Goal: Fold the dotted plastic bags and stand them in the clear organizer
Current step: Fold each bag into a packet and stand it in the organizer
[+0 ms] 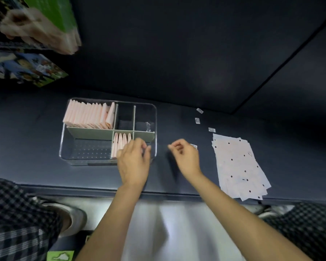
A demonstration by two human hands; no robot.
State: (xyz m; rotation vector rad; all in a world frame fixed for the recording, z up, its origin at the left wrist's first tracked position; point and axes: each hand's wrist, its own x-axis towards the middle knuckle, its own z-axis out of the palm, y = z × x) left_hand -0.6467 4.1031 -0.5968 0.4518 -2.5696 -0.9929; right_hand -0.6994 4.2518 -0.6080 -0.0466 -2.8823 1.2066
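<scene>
Dark blue cloth covers the table (pixel 177 81) where a person stands and works. Closest to us, both bare arms reach out over the table edge. The left hand (pixel 133 162) is at the front right part of the clear organizer (pixel 64 147), with its fingers curled down at the top of a short row of folded pink bags (pixel 120 143); the picture is too blurry to tell if it is pinching a bag or just pushing one in. The right hand (pixel 186 157) floats over the table just beside the organizer, fingers loosely curled, and it seems to hold nothing. To the right of that hand lies the pile of flat dotted bags (pixel 239 164), not folded yet. The pile's long side runs from the near table edge away toward the back, a bit slanted. The right hand is the nearer one to it, so I think it will reach right for the next bag. Farther back, a long row of folded bags (pixel 88 115) stands on edge in the back left part of the organizer. A few small white stickers (pixel 197 120) lie beyond the pile.
</scene>
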